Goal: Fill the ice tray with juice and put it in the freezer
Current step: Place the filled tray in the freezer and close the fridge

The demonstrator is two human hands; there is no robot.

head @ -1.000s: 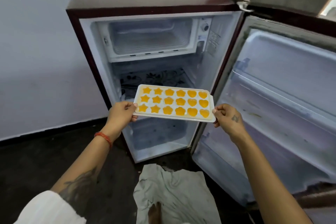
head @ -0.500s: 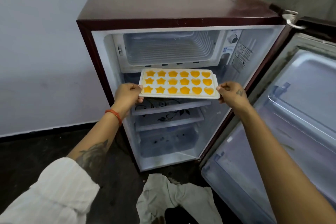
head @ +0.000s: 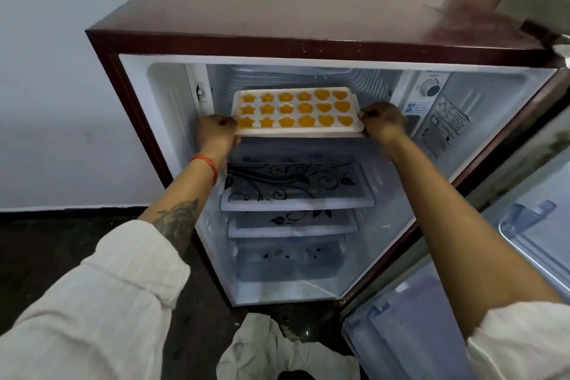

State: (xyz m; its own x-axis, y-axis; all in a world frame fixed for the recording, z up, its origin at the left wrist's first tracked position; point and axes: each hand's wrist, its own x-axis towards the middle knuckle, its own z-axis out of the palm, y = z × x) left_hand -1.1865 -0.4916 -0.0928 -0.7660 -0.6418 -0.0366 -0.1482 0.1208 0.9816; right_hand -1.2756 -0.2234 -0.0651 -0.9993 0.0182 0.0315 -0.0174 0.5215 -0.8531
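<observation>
A white ice tray (head: 296, 130) with several star, flower and heart cells full of orange juice is held level at the mouth of the freezer compartment (head: 364, 80), its far part inside. My left hand (head: 216, 133) grips the tray's left end and my right hand (head: 382, 122) grips its right end. The small maroon fridge (head: 277, 9) stands open in front of me.
The fridge door (head: 524, 256) hangs open at the right with its shelves facing me. Below the freezer are two floral glass shelves (head: 296, 188) and a drawer (head: 290, 262). A white cloth (head: 277, 348) lies on the dark floor in front. A white wall (head: 46, 86) stands at the left.
Both hands have lifted the tray from in front of the shelves up and forward into the freezer opening. The camera has come closer to the fridge.
</observation>
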